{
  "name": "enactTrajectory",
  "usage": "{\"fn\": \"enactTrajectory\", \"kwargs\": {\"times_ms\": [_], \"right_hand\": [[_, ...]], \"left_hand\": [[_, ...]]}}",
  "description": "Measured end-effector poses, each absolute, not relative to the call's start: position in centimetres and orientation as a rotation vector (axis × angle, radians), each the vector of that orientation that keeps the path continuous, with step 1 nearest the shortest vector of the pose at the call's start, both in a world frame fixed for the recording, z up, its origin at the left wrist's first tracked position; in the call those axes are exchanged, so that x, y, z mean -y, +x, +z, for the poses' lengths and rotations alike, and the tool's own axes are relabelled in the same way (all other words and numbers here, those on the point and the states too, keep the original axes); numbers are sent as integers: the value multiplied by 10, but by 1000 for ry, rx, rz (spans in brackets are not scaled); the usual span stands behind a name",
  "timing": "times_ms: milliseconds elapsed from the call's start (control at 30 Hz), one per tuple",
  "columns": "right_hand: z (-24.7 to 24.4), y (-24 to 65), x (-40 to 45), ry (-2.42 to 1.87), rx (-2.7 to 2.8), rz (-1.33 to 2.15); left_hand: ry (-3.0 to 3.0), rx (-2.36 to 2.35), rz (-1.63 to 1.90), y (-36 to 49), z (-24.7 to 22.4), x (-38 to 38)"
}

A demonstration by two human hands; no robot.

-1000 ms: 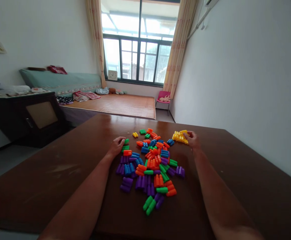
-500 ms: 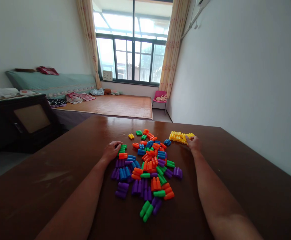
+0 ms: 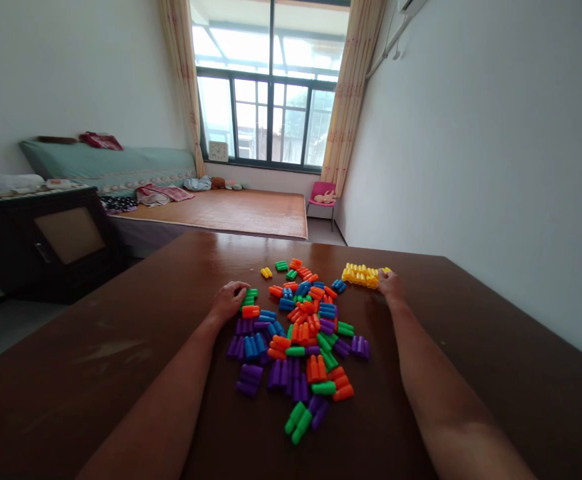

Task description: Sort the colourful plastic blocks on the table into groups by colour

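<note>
My right hand (image 3: 391, 287) is at the right end of a row of yellow plastic peg-shaped blocks (image 3: 361, 275). Its thumb and fingers pinch the end block, which they partly cover. On the left, my left hand (image 3: 229, 300) rests on the table with loosely bent fingers. Its fingertips touch or nearly touch the green blocks (image 3: 251, 297). Between my hands spreads a loose pile of similar blocks, among them orange (image 3: 301, 333), blue (image 3: 255, 347) and purple (image 3: 249, 380) ones. A small yellow block (image 3: 266, 273) lies apart at the pile's far left.
Everything lies on a dark brown, shiny table (image 3: 121, 373). Beyond it are a bed with a woven mat (image 3: 241, 210), a pink chair (image 3: 323, 193) and a window. A dark cabinet (image 3: 65, 233) stands at the left, a white wall at the right.
The view has swung slightly left, so everything appears a little further right. My right fingers have shifted a little rightward along the yellow row. My left hand stays beside the green blocks.
</note>
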State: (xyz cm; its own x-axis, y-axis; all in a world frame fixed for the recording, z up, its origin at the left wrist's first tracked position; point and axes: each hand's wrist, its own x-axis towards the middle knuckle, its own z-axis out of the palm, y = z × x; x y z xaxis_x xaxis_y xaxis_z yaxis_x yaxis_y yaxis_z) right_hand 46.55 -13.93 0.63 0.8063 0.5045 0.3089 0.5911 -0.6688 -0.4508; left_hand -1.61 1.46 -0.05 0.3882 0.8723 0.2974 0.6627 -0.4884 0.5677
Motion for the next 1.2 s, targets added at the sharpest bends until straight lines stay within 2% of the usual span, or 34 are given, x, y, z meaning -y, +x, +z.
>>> {"fn": "enactTrajectory", "kwargs": {"times_ms": [433, 667, 767, 900, 1000, 1200], "right_hand": [[-11, 457, 154, -2339, 1142, -356], [7, 442, 152, -2165, 1127, -406], [29, 403, 128, -1946, 1302, -416], [54, 310, 78, -1653, 1867, -189], [59, 244, 37, -1609, 2165, -75], [40, 188, -28, -1649, 2148, 214]], "left_hand": [[2305, -1300, 846, -17, -2, -15], [2271, -1357, 815, -13, 5, -6], [2245, -1387, 804, -11, 8, -2], [2213, -1410, 822, -10, 7, -2], [2207, -1408, 844, -10, 3, -3], [2192, -1390, 858, -11, 3, -1]]}}
